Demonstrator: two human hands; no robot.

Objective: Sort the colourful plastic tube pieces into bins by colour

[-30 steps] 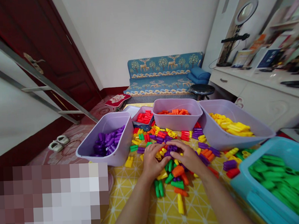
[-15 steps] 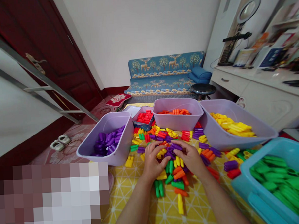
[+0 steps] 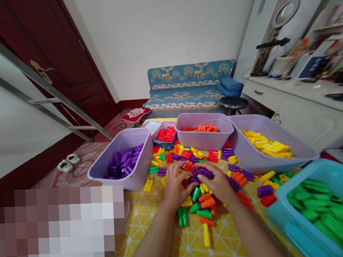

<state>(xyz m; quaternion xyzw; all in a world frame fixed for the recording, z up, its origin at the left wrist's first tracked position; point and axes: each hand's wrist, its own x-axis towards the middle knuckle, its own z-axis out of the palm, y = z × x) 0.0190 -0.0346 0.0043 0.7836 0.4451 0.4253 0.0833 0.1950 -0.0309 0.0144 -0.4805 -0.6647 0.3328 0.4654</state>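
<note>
Left hand (image 3: 174, 186): palm down on the mixed pegs (image 3: 201, 203), fingers curled over them
Right hand (image 3: 219, 183): fingers closed on purple pegs (image 3: 203, 172)
Pegs: mid-desk (image 3: 152, 216), before the bins

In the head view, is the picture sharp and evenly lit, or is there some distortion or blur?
Head view: soft, even light, no hard shadows or glare; both hands, left hand and right hand, look sharp; wide-lens bending at the edges stretches the blue bin; a pixelated block covers the lower left corner.
</note>
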